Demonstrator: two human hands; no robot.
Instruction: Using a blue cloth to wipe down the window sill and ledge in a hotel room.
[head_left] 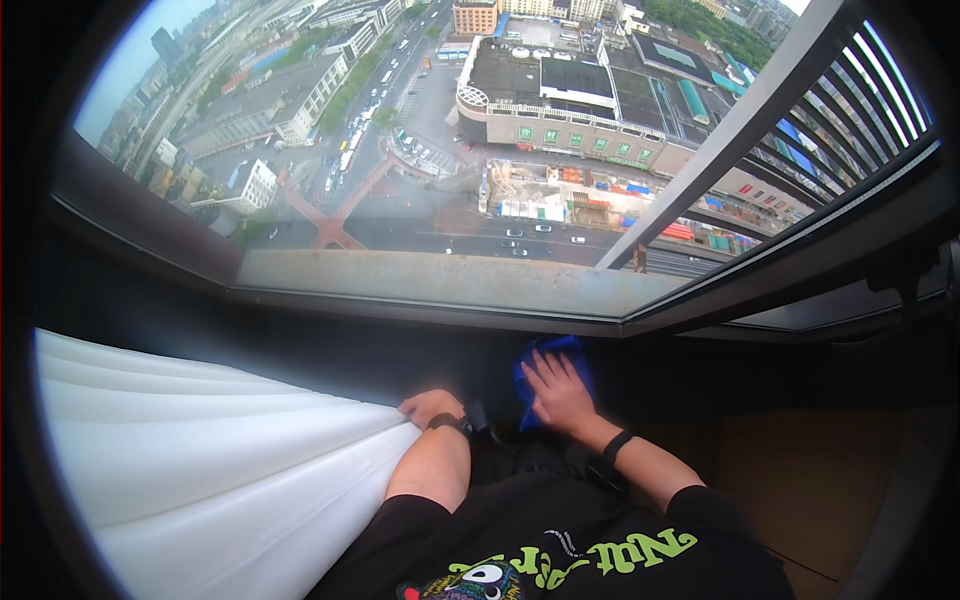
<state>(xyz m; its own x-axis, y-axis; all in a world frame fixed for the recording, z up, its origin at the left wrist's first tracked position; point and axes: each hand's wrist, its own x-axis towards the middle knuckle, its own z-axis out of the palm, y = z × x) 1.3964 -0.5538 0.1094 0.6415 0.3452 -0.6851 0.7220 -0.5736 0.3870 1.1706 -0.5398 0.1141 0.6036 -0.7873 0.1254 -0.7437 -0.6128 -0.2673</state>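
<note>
We see a broad white pleated fabric curtain (200, 470) gathered back under our left hand (428, 405), its fingers curled together against the folds. Our right hand (556, 392) presses spread fingers flat atop a small blue cloth (550, 350) on the dark wall below the window sill (440, 280).

Left hand (428, 405) curled closed, forearm bent inward. Right hand (558, 392) flat, palm down, fingers (540, 366) spread (dark band on each wrist).
</note>
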